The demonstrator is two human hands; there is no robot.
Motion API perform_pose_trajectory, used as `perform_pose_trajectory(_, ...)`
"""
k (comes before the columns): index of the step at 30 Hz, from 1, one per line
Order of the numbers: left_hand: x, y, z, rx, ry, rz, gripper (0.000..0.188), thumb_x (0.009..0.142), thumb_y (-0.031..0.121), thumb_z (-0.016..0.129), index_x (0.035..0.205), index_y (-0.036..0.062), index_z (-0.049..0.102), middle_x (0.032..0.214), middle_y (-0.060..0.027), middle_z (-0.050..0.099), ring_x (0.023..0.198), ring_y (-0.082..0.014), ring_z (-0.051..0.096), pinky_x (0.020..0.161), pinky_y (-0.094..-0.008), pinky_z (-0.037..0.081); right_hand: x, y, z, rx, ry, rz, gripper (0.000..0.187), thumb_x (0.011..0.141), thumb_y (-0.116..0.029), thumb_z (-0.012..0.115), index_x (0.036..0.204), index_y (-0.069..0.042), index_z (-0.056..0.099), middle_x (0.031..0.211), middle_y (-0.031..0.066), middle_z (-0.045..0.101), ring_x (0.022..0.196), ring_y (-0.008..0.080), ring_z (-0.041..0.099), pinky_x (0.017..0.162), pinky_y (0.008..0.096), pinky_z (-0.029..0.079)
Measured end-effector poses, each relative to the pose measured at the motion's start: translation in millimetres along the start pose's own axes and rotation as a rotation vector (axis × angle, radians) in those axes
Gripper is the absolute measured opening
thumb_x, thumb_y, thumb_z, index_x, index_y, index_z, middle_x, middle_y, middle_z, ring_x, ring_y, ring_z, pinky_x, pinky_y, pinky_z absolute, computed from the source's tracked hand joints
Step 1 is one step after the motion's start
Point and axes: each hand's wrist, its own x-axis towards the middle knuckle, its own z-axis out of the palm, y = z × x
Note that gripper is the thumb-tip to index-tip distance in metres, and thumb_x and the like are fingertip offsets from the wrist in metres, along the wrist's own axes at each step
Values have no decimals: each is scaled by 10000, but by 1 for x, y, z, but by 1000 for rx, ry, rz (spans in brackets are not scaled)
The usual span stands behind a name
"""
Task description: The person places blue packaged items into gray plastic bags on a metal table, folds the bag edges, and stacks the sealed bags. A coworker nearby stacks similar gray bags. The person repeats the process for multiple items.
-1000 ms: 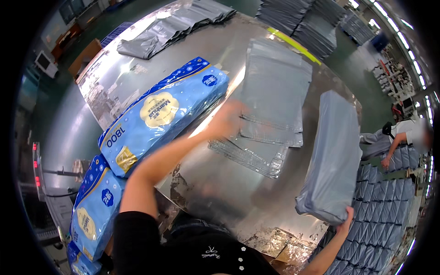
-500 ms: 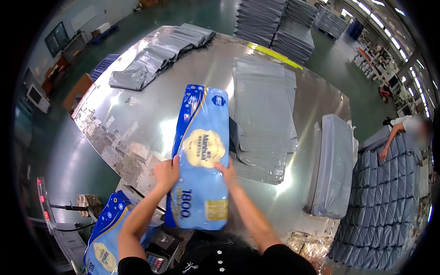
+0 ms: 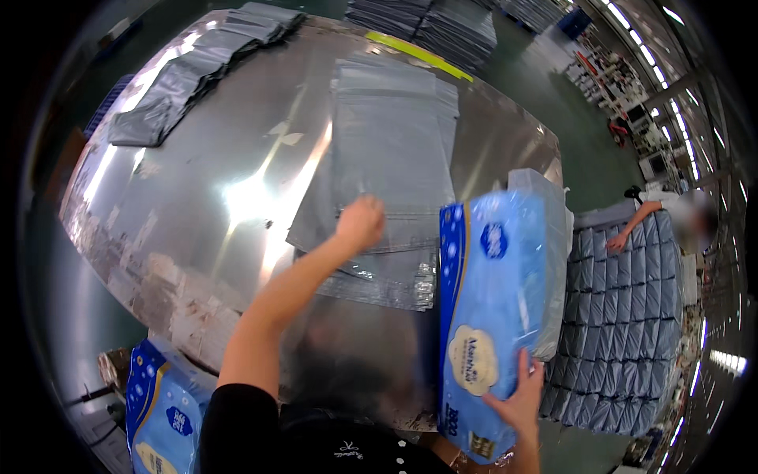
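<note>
Blue pack [image 3: 482,304] was at the metal table's [image 3: 197,197] right edge, lower end past the near edge in view. Right hand [image 3: 517,399] was on its lower right side, thumb and forefinger spread; couldn't tell if the other fingers pinched the pack. Grey-wrapped pack [image 3: 557,253] sat just behind, partly covered, along the same edge. Left hand [image 3: 362,223] was over the grey bags [image 3: 391,150] mid-table, fingers curled in; couldn't tell if it pinched one. Bags were slightly fanned. Yellow strip [image 3: 418,55] ran along the far edge; folded bags [image 3: 185,79] lay at the far left corner. Second blue pack [image 3: 162,403] was off the near left corner. Beyond the right edge, a co-worker's hand [image 3: 617,242] was at rows of grey packs [image 3: 616,332].
</note>
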Motion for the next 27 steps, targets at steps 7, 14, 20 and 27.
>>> perform_pose_trajectory(7,74,-90,90,540,-271,130,237,758,108,630,974,54,550,928,-111,582,873,-275,620,662,-371,558,18,65,20,374,-1,192,1078,494,-358,862,1444,-122,410,1279,230,387,1185,389,430,1015,431,365)
perform_pose_trajectory(14,64,-95,33,308,-295,298,125,861,132,551,944,80,473,829,-126,601,738,-311,650,584,-418,522,42,66,9,1243,-432,192,1027,474,-336,798,1361,54,461,1284,162,512,1218,291,465,1044,380,338)
perform_pose_trajectory(20,70,-65,-57,47,-306,298,187,961,251,521,929,82,448,733,-184,619,662,-404,609,589,-469,498,98,32,112,1554,-964,234,950,503,-254,753,1364,20,460,1271,149,570,1157,268,552,1014,357,404)
perform_pose_trajectory(27,58,-93,-84,138,-305,159,178,972,261,488,946,88,456,755,-176,615,716,-388,622,622,-480,493,136,22,159,1592,-961,281,821,620,-251,727,1351,22,471,1273,155,567,1136,267,563,993,360,422)
